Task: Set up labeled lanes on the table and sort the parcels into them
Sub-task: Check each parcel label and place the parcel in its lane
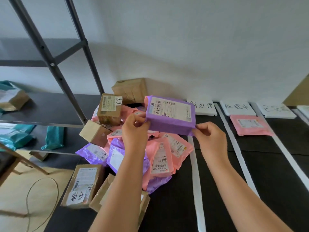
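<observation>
Forearms (117,198) fill the near frame. Left hand (133,131) pinches the near-left corner of the purple parcel (168,121) and right hand (210,138) pinches the near-right corner, so it's held up between them, label up, above the pile (160,153) under the left hand. Looks light: slick soft film over a flat, fairly stiff block. Corner pinches may slip, so gripping under a long edge is safer. Lane labels (203,106) lie beyond the right hand, with one pink parcel (250,125) to its right.

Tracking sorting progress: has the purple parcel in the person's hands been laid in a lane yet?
No, the purple parcel is held off the table, left hand and right hand each pinching a near corner.
</observation>
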Demonstrator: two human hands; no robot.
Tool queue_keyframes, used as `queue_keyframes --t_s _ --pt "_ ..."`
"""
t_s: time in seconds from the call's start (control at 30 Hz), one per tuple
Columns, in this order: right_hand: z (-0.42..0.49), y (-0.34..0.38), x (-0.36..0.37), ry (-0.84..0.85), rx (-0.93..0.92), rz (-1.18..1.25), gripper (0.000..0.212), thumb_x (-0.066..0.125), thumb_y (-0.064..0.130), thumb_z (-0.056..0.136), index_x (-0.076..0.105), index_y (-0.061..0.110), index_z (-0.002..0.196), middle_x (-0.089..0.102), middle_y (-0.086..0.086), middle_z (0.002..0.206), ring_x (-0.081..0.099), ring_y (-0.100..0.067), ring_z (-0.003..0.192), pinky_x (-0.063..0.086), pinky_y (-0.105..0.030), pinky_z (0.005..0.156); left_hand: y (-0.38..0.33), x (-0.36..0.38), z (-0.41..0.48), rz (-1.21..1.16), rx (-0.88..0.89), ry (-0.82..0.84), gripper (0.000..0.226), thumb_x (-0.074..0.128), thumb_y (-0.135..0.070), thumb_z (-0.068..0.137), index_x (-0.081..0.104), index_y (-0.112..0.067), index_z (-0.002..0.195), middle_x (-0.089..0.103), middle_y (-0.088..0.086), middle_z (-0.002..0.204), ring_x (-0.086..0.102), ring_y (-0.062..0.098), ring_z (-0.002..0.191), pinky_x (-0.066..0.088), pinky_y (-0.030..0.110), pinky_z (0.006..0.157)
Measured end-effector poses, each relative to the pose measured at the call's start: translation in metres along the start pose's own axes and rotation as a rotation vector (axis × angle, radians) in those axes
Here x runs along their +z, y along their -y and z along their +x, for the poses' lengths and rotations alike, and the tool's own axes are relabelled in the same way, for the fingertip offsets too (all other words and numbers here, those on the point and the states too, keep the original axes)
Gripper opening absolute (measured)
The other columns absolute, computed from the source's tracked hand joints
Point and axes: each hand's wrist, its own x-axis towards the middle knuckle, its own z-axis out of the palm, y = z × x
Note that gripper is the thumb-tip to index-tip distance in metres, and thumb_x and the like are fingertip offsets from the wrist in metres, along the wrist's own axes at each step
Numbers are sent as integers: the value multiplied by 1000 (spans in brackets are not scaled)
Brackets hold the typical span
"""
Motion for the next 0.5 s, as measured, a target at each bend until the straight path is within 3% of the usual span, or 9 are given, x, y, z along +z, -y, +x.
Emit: queue_keyframes --t_s 0.1,0.2,0.37,0.5 --pt "-8 3 -24 94 20 70 25 68 14 89 62 25 111 64 15 104 60 1 98 45 -18 75 -20 -3 -19 -45 53 -22 29 70 0 85 54 -18 69 62 -17 79 55 -5 67 39 3 55" --pt "-13 9 -47 86 -8 148 29 59 8 92 58 26 115 62 14 113 58 -1 105 47 -19 81 -31 -4 -33 -71 122 -16 27 67 4 84 55 -16 71 70 -15 92 61 -3 74 43 5 60" --pt "-12 18 -74 118 -159 45 34 56 23 99 55 29 132 55 22 119 51 1 112 36 -7 72 -42 0 -55 -105 174 64 31 69 7 82 53 -16 70 76 -6 99 71 11 92 54 24 76" --pt "-17 22 -84 235 -172 -21 38 53 35 101 55 29 138 58 18 125 54 -2 112 42 -13 76 -50 -2 -69 -201 191 112 31 69 9 81 52 -13 70 76 -1 97 72 15 93 55 26 78"
